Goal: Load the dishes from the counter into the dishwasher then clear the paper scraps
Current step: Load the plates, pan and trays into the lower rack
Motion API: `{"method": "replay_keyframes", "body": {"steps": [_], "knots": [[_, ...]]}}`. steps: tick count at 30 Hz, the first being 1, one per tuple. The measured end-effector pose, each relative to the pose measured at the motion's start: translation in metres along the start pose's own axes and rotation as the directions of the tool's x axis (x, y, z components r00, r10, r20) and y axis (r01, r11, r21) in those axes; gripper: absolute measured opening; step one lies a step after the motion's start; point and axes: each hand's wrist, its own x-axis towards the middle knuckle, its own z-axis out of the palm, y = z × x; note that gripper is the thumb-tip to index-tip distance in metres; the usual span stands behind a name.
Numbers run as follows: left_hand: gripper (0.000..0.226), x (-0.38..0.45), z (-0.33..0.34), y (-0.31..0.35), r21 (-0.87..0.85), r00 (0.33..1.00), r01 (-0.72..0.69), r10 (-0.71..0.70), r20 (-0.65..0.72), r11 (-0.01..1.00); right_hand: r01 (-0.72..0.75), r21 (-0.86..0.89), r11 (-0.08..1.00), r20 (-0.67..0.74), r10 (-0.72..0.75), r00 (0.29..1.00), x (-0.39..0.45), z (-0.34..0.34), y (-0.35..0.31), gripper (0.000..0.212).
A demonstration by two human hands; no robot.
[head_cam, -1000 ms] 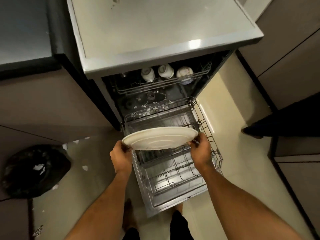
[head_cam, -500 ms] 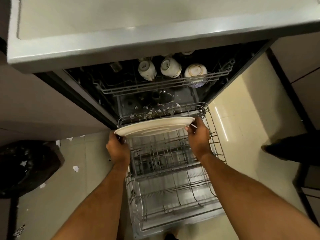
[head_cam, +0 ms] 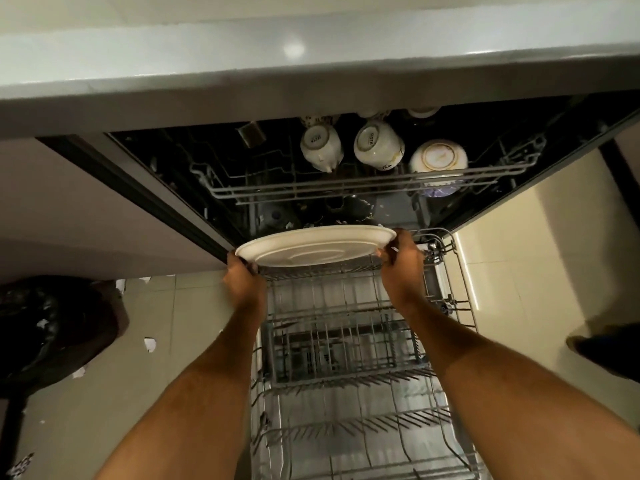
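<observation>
Grey worktop (head_cam: 242, 57) edge runs across the top, w/ a bright light spot on it. Pale cabinet front (head_cam: 86, 209) at left under it. Beige floor tiles (head_cam: 519, 271) on both sides. Black bin bag (head_cam: 52, 327) sits on the floor at far left, crumpled, glossy. Someone's dark shoe (head_cam: 602, 348) at the right edge, on the tiles, partly cut off by the frame
</observation>
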Motion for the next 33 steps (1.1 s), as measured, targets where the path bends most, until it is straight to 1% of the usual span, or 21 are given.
{"method": "replay_keyframes", "body": {"steps": [3, 5, 7, 11, 16, 19, 22, 26, 30, 33], "knots": [[0.035, 0.011, 0.009, -0.004, 0.049, 0.998, 0.033, -0.036, 0.048, 0.998, -0.013, -0.031, 0.999, 0.004, 0.013, 1.0, 0.009, 0.008, 0.005, 0.037], [0.036, 0.017, 0.014, -0.004, 0.023, 0.996, 0.044, -0.046, 0.073, 0.999, -0.042, -0.049, 0.998, -0.002, 0.042, 0.999, 0.015, 0.013, 0.007, 0.038], [0.035, 0.023, 0.019, -0.002, -0.005, 0.996, 0.026, -0.025, 0.09, 1.0, -0.069, -0.061, 0.996, -0.014, 0.068, 0.998, 0.021, 0.018, 0.009, 0.037], [0.034, 0.037, 0.024, -0.001, 0.044, 0.996, 0.013, -0.017, 0.087, 0.999, -0.106, -0.104, 0.989, -0.007, 0.106, 0.994, 0.028, 0.026, 0.014, 0.032], [0.032, 0.049, 0.023, -0.004, 0.085, 0.997, 0.004, -0.011, 0.082, 0.996, -0.104, -0.142, 0.984, 0.016, 0.107, 0.994, 0.031, 0.039, 0.02, 0.033], [0.028, 0.054, 0.025, -0.005, 0.125, 0.998, -0.003, -0.004, 0.056, 0.992, -0.127, -0.16, 0.979, 0.012, 0.13, 0.991, 0.033, 0.044, 0.023, 0.033], [0.024, 0.055, 0.027, -0.006, 0.156, 1.0, -0.004, 0.005, -0.001, 0.988, -0.122, -0.165, 0.979, 0.026, 0.128, 0.991, 0.037, 0.048, 0.023, 0.037], [0.022, 0.049, 0.03, -0.01, 0.12, 0.999, 0.025, -0.02, -0.043, 0.992, -0.109, -0.18, 0.977, 0.059, 0.122, 0.991, 0.045, 0.051, 0.018, 0.043], [0.02, 0.046, 0.029, -0.021, 0.074, 0.998, -0.006, 0.011, -0.066, 0.997, -0.119, -0.157, 0.98, 0.056, 0.129, 0.99, 0.048, 0.056, 0.019, 0.049], [0.021, 0.045, 0.027, -0.024, 0.088, 0.994, 0.005, 0.004, -0.107, 0.996, -0.071, -0.155, 0.985, 0.089, 0.085, 0.992, 0.048, 0.06, 0.019, 0.05]]}}
